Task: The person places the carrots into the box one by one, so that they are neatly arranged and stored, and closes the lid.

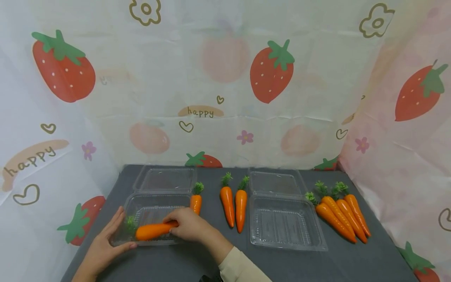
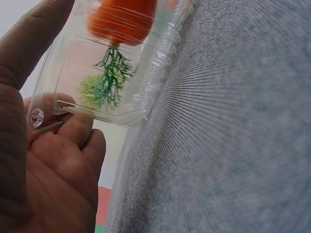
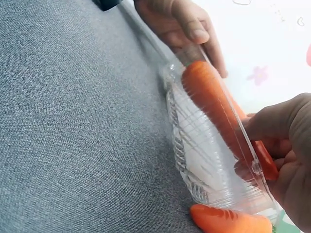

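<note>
Carrot (image 1: pixel 152 232) is pinched by ur R hand (image 1: pixel 190 225), tray (image 1: pixel 155 201) just below; ur L hand (image 1: pixel 103 248) is spread at tray corner. Prob loading; next needs gentle release imo.

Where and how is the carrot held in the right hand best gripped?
The carrot is probably best pinched at its narrow end, from above right, where the right hand has it: its thick, leafy end lies leftward by the left hand.
</note>
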